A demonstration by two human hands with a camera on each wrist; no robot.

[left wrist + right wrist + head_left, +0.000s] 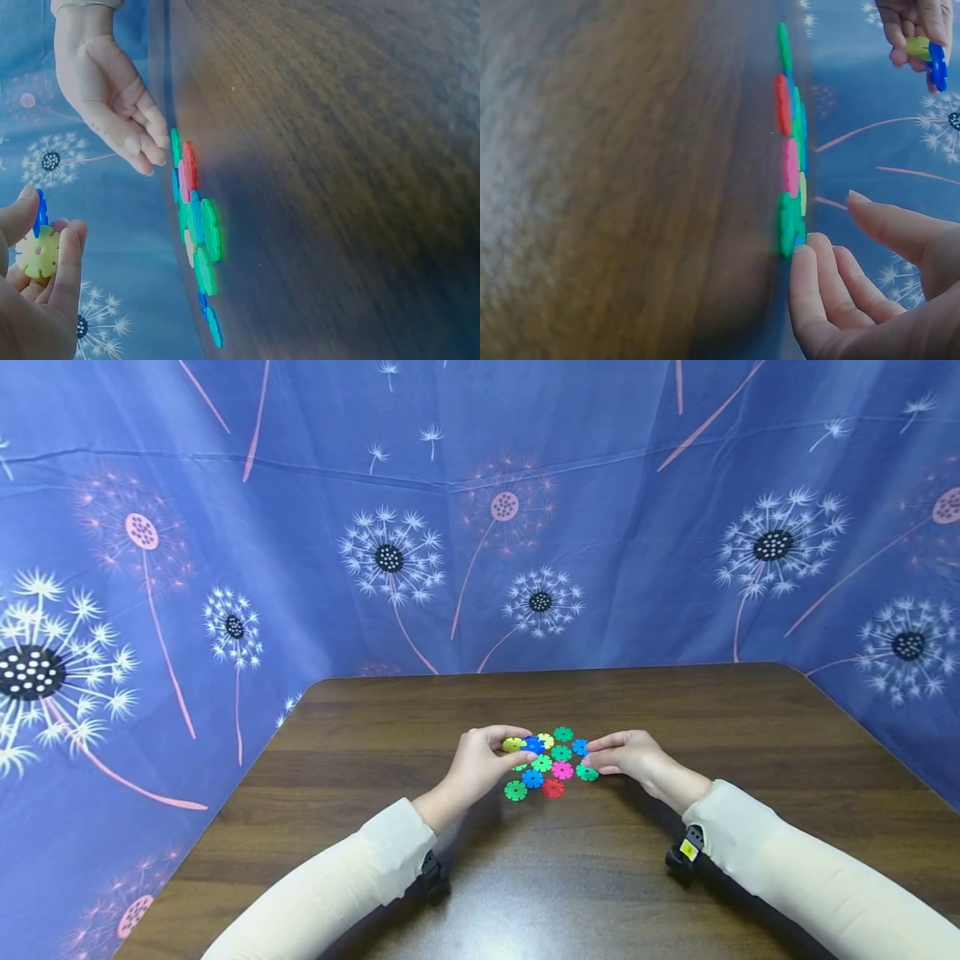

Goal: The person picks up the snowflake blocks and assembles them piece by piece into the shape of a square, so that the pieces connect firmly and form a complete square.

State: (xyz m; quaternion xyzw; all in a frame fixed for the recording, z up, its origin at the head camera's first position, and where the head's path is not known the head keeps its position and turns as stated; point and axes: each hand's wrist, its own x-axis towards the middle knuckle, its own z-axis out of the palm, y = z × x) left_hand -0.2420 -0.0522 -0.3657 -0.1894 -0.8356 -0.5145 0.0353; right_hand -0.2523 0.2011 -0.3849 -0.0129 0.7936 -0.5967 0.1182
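Note:
My left hand (480, 762) pinches a blue notched disc (533, 744) between thumb and fingers, above the table. A yellow notched disc (37, 253) is slotted into that blue one at an angle, as the left wrist view shows. My right hand (636, 762) is beside the right edge of a group of flat notched discs, its thumb apart from the fingers and nothing held. Its fingertips (804, 259) are close to a green disc (787, 225) and a blue disc (580, 747); whether they touch is unclear. Within the group lie a pink disc (562, 770) and a red disc (553, 788).
The discs lie flat on a brown wood-grain table (510, 877). Nearest the front is a green disc (515, 791); another green disc (562, 734) lies at the back. Behind the table hangs a blue curtain (630, 568) with a dandelion print.

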